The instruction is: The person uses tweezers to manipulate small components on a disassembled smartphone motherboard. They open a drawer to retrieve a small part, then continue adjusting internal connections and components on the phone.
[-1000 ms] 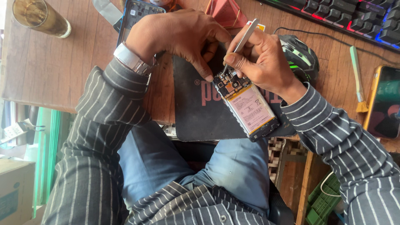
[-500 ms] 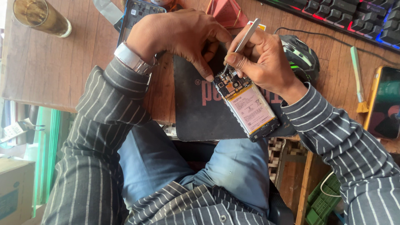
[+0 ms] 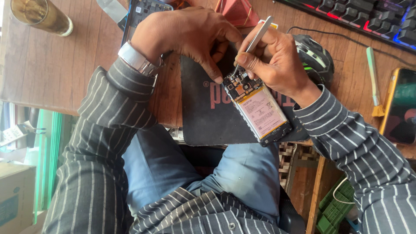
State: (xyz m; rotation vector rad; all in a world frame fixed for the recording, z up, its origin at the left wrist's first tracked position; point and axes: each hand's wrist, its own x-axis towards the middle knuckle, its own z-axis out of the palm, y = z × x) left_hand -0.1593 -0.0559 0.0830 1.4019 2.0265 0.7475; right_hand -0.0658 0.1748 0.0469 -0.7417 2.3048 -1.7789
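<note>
Centrally, the left hand [image 3: 186, 37] arches over the opened phone [image 3: 258, 108], fingertips pressing its upper edge, grasping nothing. The right hand [image 3: 275, 60] pinches metal tweezers [image 3: 255, 41], tip on the circuit board. Both hands are posed as they were a second ago. The phone lies on a black mat [image 3: 208, 117] on the desk [image 3: 65, 69]; a glass [image 3: 41, 16] holds brownish liquid.
</note>
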